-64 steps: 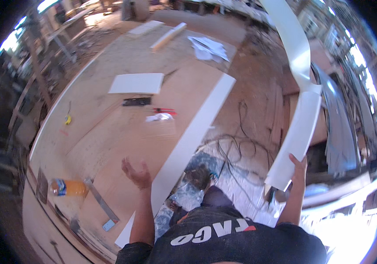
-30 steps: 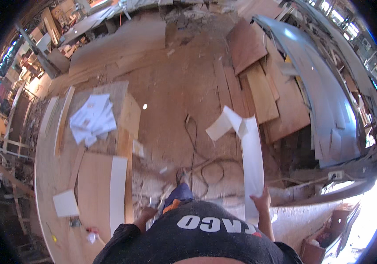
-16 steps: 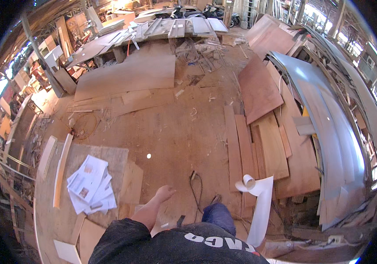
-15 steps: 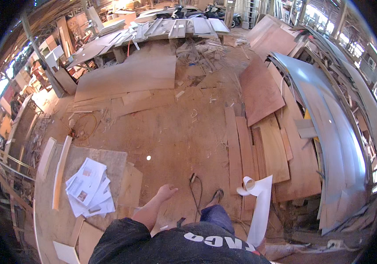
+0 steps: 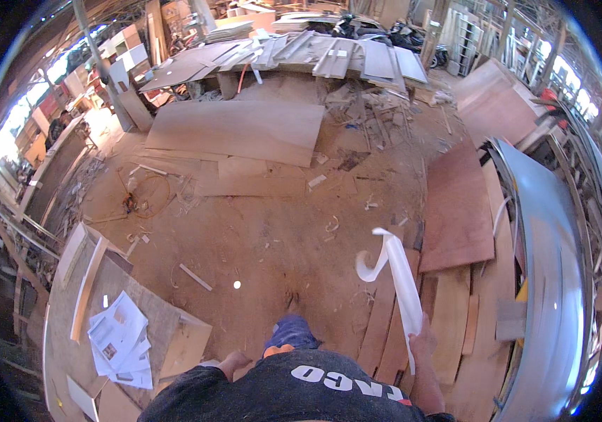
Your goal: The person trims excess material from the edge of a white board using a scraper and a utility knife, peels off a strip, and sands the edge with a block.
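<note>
My right hand (image 5: 422, 342) is closed around the lower part of a long, thin white strip (image 5: 401, 278). The strip rises at a slant ahead of me, and its far end bends over and curls into a loop to the left. My left hand (image 5: 234, 363) hangs low beside my body with its fingers loosely apart and nothing visible in it. Nearest to it is a work table (image 5: 164, 281) on my left. Printed paper sheets (image 5: 119, 341) lie overlapped there, beside a narrow wooden strip (image 5: 90, 288).
Wood boards (image 5: 456, 309) lie on the floor at right, under a leaning reddish panel (image 5: 459, 211). Bluish sheets (image 5: 547, 246) stand further right. Ahead, a large panel (image 5: 238, 130) rests before a bench of boards (image 5: 301, 53). An orange hose (image 5: 153, 197) and scraps litter the floor.
My view has shifted as I step forward. My right hand and the white strip have come up and forward, the strip's curl now further ahead. My left hand has swung back toward my body.
</note>
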Motion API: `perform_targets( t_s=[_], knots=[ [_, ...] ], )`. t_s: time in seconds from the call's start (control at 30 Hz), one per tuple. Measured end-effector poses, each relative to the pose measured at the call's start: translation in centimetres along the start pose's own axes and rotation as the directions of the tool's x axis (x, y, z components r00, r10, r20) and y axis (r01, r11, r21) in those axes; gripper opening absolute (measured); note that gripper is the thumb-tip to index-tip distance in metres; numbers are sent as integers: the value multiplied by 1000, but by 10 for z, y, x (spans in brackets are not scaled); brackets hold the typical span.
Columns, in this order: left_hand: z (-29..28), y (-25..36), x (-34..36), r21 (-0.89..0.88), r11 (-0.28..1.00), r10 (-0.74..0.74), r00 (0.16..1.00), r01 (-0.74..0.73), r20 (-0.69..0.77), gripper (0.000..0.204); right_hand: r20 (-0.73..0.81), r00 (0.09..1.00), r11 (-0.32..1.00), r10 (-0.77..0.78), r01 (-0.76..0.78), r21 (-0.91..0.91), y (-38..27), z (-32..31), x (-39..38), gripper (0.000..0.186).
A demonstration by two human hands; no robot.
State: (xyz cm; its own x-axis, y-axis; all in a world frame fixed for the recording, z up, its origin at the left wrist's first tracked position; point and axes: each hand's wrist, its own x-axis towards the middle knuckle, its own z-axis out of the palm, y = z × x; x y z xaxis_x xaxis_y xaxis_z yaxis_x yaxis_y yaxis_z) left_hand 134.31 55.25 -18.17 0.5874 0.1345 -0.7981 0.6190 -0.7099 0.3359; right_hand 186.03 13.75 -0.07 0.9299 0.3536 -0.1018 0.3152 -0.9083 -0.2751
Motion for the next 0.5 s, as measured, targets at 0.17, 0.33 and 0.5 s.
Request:
perform_targets(
  t_s=[0.17, 0.33, 0.5],
  knots=[
    [-115, -39, 70, -392, 895, 194, 977, -212, -85, 67, -104, 987, 982, -126, 139, 130, -118, 17, 138, 95],
    [-311, -72, 196, 73, 997, 43, 943, -20, -331, 54, -123, 970, 927, -208, 235, 291, -251, 27, 221, 92],
    [-562, 9, 264, -408, 907, -128, 856, -103, -501, 51, -44, 991, 959, -125, 132, 250, -317, 14, 314, 91]
  ],
)
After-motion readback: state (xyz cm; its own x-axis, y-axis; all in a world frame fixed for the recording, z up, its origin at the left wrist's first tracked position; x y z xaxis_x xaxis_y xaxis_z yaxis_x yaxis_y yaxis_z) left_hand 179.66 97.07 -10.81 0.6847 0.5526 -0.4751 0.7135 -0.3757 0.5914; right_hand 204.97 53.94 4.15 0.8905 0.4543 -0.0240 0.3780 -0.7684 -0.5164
